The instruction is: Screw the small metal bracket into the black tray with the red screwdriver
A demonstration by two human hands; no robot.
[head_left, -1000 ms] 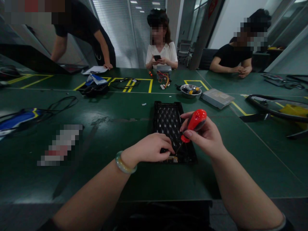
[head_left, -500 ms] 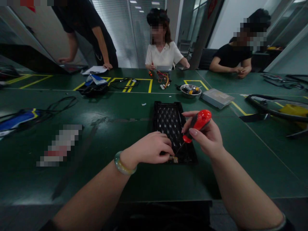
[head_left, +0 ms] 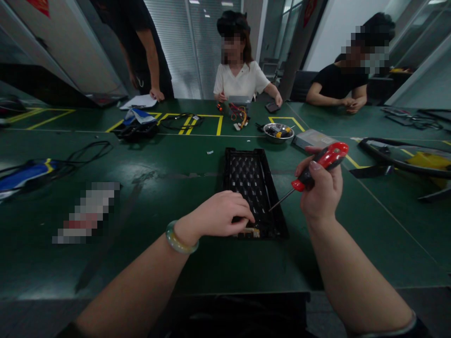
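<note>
- The person's left hand [head_left: 221, 213] lies on the near end of a black grid panel [head_left: 248, 180]. Its fingers [head_left: 243, 212] are bent and close together, and the tips press down on the panel.
- The black grid panel lies flat on the green desk [head_left: 169, 164], right in front of the person. Its long side points away from them.
- A small gold-coloured part [head_left: 254, 232] sits at the near edge of the panel, just beside the left fingertips.
- The right hand [head_left: 322, 192] is up in the air, to the right of the panel. Its fingers are clamped tight around the red and black handle of a screwdriver [head_left: 317, 169].
- The screwdriver is tilted. Its thin metal tip points down and to the left, over the right side of the panel. It is too small to tell if the tip touches.
- A pale green bracelet [head_left: 180, 238] is on the left wrist.
- Farther back on the desk stand a metal bowl [head_left: 279, 132] and, just beside it, a flat grey box [head_left: 313, 139].
- A bunch of red and yellow wires [head_left: 240, 115] lies behind them.
- Three other people are at the far side of the desk. One has a hand [head_left: 279, 99] near a dark phone [head_left: 272, 107].
</note>
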